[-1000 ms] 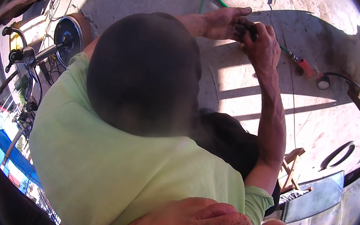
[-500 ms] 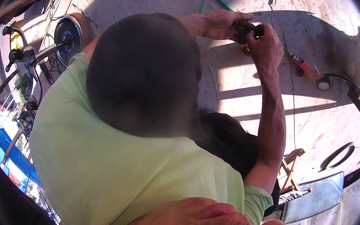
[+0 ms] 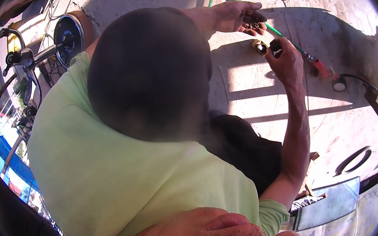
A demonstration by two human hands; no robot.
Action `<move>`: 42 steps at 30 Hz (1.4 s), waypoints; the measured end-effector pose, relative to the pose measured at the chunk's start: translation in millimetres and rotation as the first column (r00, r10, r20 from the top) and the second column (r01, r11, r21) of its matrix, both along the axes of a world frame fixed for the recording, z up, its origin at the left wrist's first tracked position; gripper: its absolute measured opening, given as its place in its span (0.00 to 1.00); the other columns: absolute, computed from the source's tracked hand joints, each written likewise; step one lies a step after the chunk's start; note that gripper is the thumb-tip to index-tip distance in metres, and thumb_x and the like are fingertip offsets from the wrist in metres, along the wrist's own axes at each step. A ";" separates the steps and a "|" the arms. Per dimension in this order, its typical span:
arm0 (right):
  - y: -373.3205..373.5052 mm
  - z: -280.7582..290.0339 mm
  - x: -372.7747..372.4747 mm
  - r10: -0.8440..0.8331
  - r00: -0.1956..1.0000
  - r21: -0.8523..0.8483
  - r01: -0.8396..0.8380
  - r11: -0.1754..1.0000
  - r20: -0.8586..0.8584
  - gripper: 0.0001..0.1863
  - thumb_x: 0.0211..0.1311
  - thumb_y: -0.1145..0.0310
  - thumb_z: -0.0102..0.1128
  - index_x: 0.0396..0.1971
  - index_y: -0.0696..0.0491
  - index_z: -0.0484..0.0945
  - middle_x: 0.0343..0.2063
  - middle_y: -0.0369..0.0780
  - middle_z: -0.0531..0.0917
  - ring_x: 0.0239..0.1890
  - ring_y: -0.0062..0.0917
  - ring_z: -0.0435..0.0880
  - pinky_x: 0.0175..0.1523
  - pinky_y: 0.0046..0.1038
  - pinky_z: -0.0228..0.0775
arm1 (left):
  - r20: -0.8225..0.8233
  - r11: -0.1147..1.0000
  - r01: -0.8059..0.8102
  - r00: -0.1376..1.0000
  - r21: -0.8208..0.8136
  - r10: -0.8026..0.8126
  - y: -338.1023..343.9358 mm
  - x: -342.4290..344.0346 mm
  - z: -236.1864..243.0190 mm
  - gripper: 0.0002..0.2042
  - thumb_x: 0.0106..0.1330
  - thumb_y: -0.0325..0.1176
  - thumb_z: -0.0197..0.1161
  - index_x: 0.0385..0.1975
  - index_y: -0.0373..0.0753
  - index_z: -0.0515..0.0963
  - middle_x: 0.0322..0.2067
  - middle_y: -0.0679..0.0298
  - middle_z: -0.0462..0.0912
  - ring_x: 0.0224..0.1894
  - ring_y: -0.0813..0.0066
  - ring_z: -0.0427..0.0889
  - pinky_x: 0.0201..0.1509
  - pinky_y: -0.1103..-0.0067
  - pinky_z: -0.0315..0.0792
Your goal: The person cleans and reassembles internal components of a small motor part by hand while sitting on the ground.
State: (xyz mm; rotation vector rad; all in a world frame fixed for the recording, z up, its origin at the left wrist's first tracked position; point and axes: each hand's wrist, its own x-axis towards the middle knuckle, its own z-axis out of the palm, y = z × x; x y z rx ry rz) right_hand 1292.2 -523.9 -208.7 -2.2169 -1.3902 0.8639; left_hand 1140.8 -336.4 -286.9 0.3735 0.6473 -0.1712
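Basically balancing dark beads (image 3: 253, 25) in an unclenched left hand (image 3: 237, 18), curling the right hand (image 3: 287, 60) beside a brassy ring (image 3: 258, 46), can't tell if pinching it. Probably risking a spill by tipping that palm.

Floor (image 3: 349, 130): pale concrete, partly shaded
Light: strong sun, hard-edged shadows (image 3: 343, 51)
Panel (image 3: 329, 205): bluish, rectangular, lower right

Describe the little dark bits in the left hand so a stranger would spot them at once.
Find the light green shirt, then look up and right to the open left hand near the picture's top edge. In it lies a cluster of small dark rounded pieces; being many and tiny sets them apart from the single larger yellowish round part beside the right hand.
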 end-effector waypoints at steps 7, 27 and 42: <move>0.1 -15.4 -16.2 0.198 0.959 -0.056 -0.191 0.980 0.203 0.10 0.56 0.64 0.68 0.35 0.51 0.80 0.33 0.41 0.82 0.34 0.42 0.85 0.40 0.42 0.77 | 0.028 0.981 0.033 0.999 0.192 -0.039 0.9 -5.3 1.0 0.21 0.78 0.48 0.55 0.47 0.32 0.80 0.44 0.52 0.87 0.51 0.58 0.86 0.58 0.67 0.78; 28.1 -10.6 -38.5 0.029 0.963 0.234 -0.094 0.968 0.266 0.12 0.59 0.62 0.71 0.42 0.47 0.85 0.38 0.38 0.85 0.34 0.36 0.87 0.40 0.37 0.78 | 0.057 0.982 -0.025 0.998 -0.185 0.037 -1.4 1.8 21.5 0.26 0.79 0.52 0.52 0.52 0.30 0.80 0.50 0.55 0.84 0.55 0.61 0.80 0.66 0.62 0.71; -5.1 -3.9 -10.1 -0.006 0.998 -0.172 0.017 0.985 0.064 0.12 0.60 0.56 0.67 0.36 0.48 0.85 0.37 0.38 0.85 0.42 0.38 0.86 0.46 0.40 0.78 | -0.047 1.000 0.002 0.999 -0.015 -0.002 -0.4 -1.3 1.4 0.23 0.77 0.49 0.54 0.51 0.33 0.79 0.47 0.53 0.85 0.54 0.59 0.84 0.61 0.66 0.75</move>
